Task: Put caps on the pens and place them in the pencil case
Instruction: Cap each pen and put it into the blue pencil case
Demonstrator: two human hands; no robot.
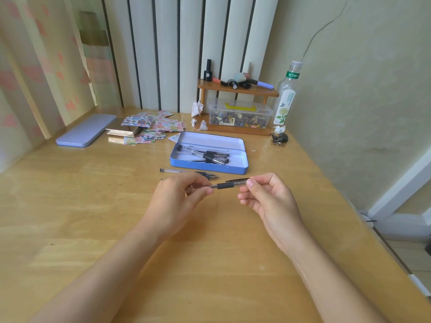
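Black-gripped pen (225, 184) lies sideways between both hands, left hand (179, 201) pinching its barrel, right hand (268, 197) pinching its cap (239, 181); blue pencil case (210, 152) sits just beyond.

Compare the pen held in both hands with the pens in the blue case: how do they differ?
The held pen is lifted off the table, gripped by the left hand and right hand; the cased pens lie loose inside the open pencil case. It is single; they are several. All have black grips.
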